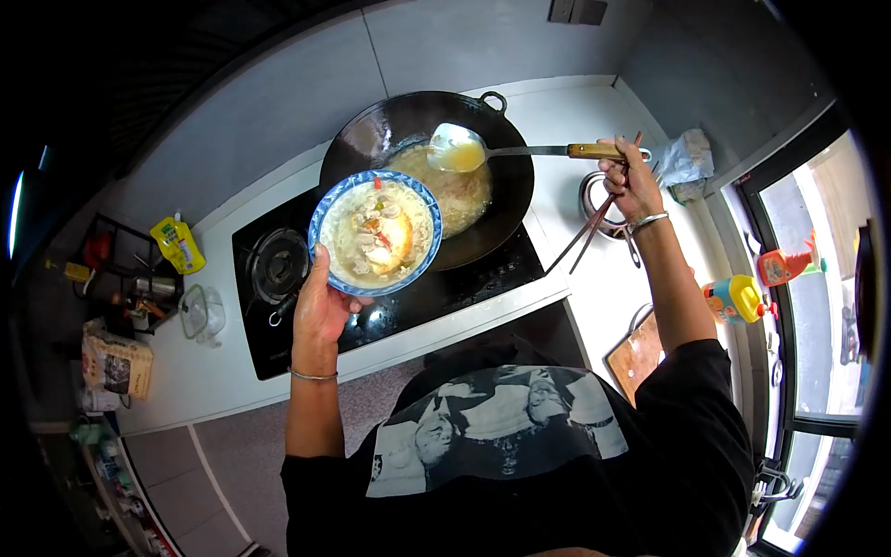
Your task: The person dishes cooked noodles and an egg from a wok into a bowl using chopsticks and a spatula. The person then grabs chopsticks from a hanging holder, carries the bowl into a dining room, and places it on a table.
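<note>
My left hand (325,302) grips the rim and side of a blue-and-white bowl (320,223), which holds soup with an egg, pale bits and red pieces. In my right hand (634,181) are the wooden handle of a spatula (520,150) and a pair of dark chopsticks (587,234) pointing down. The spatula's wide metal head, with some broth on it, is over a large black wok (367,130). Cloudy broth (464,200) with noodle-like strands lies in the wok. The bowl overlaps the wok's near left edge in view.
A glass-topped stove (408,311) carries the wok and a second burner (278,263) at left. On the right counter are a metal pot (599,209), a plastic bag (685,158), a cutting board (638,353) and a yellow bottle (738,300). A yellow pouch (176,244) stands at left.
</note>
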The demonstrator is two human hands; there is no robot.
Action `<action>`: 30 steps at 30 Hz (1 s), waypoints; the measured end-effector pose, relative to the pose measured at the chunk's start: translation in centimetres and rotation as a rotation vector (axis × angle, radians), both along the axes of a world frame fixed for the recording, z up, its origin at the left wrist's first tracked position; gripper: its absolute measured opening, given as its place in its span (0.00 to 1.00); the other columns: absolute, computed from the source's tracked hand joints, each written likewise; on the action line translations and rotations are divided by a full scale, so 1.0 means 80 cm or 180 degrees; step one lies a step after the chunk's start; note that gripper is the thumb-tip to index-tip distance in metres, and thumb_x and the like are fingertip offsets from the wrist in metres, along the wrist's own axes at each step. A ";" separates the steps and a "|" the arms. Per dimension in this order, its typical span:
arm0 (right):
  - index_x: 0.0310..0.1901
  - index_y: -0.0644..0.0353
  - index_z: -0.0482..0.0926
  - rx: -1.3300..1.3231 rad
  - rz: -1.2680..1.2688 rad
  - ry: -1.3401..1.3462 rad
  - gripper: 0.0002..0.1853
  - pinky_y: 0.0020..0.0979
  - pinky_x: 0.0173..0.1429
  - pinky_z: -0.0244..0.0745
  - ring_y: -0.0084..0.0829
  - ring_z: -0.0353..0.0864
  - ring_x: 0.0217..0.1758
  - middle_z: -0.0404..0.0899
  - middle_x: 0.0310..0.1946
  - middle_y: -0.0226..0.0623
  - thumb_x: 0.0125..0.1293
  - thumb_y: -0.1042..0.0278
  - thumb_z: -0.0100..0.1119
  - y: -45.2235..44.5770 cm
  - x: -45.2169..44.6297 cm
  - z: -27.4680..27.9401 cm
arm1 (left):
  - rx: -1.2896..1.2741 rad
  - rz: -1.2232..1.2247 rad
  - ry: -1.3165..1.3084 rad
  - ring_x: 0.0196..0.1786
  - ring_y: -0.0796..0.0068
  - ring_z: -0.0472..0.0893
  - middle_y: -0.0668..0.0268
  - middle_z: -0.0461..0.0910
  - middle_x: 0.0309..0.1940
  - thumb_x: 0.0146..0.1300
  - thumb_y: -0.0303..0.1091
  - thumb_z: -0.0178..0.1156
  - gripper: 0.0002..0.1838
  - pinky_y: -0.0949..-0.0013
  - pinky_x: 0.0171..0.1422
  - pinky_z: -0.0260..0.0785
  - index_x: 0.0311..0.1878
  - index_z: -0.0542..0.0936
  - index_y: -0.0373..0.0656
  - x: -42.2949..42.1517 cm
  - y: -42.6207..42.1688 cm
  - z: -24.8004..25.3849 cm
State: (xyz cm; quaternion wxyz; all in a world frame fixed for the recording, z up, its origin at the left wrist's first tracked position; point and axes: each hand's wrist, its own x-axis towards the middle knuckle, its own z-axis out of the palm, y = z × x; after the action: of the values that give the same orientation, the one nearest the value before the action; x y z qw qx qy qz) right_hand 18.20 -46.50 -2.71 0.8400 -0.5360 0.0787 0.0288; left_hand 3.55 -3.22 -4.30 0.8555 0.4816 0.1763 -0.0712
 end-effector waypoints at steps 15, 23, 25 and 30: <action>0.44 0.68 0.75 -0.0217 0.0829 -0.0612 0.17 0.12 0.11 0.51 0.10 0.59 0.09 0.75 0.19 0.35 0.69 0.58 0.50 0.083 -0.022 0.136 | -0.0003 -0.0192 -0.0063 0.23 0.70 0.80 0.55 0.82 0.38 0.67 0.57 0.47 0.30 0.78 0.18 0.62 0.56 0.70 0.38 0.004 0.015 -0.004; 0.43 0.65 0.78 -0.0664 0.0306 -0.0999 0.17 0.15 0.13 0.51 0.12 0.61 0.10 0.77 0.19 0.34 0.67 0.58 0.53 0.079 -0.012 0.127 | 0.0105 -0.0038 0.0049 0.24 0.70 0.80 0.55 0.81 0.40 0.67 0.57 0.47 0.30 0.78 0.18 0.61 0.57 0.69 0.37 0.002 0.008 0.001; 0.41 0.66 0.79 -0.0754 0.0223 -0.1000 0.16 0.15 0.13 0.51 0.14 0.62 0.10 0.78 0.20 0.37 0.67 0.58 0.55 0.066 0.010 0.107 | 0.0118 0.0015 0.0105 0.25 0.70 0.80 0.56 0.81 0.41 0.67 0.57 0.47 0.31 0.78 0.19 0.60 0.58 0.69 0.38 0.002 0.008 0.000; 0.37 0.66 0.79 -0.1248 0.0084 -0.0836 0.13 0.16 0.11 0.55 0.16 0.66 0.09 0.79 0.19 0.42 0.63 0.62 0.59 0.048 0.053 0.050 | 0.0188 0.0084 0.0133 0.25 0.72 0.79 0.57 0.81 0.41 0.69 0.56 0.44 0.28 0.79 0.18 0.59 0.59 0.69 0.40 0.002 0.004 0.002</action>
State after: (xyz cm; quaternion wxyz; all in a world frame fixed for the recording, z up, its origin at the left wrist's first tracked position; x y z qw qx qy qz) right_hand 22.46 -42.68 1.31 0.7225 -0.6890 -0.0342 -0.0461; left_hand 3.69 -2.89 -4.15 0.8379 0.5026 0.2025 -0.0648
